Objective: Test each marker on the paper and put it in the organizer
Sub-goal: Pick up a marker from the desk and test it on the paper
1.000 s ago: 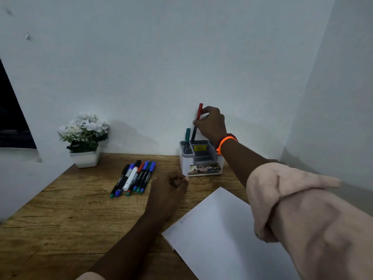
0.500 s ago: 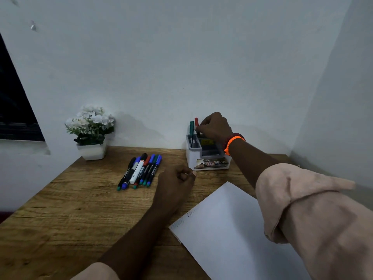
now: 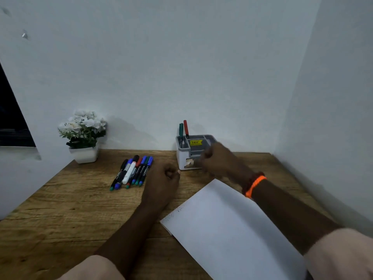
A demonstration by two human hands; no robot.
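A white and grey organizer point(image 3: 182, 156) stands at the back of the wooden desk point(image 3: 66, 215). A green marker point(image 3: 181, 131) and a red marker point(image 3: 185, 127) stand upright in its left compartment. Several loose markers point(image 3: 132, 172) lie in a row to the left of it. White paper point(image 3: 228, 233) lies at the front right, with faint marks near its left edge. My left hand point(image 3: 161, 182) rests on the desk as a curled fist beside the markers, holding nothing I can see. My right hand point(image 3: 220, 161), blurred by motion, hangs in front of the organizer and holds nothing.
A white pot of white flowers point(image 3: 83, 134) stands at the back left against the wall. White walls close the desk at the back and right. A dark window opening point(image 3: 12, 122) is at far left.
My right hand lowered the red marker into the organizer beside the green one, let go, and drew back toward me. My left hand stayed in place.
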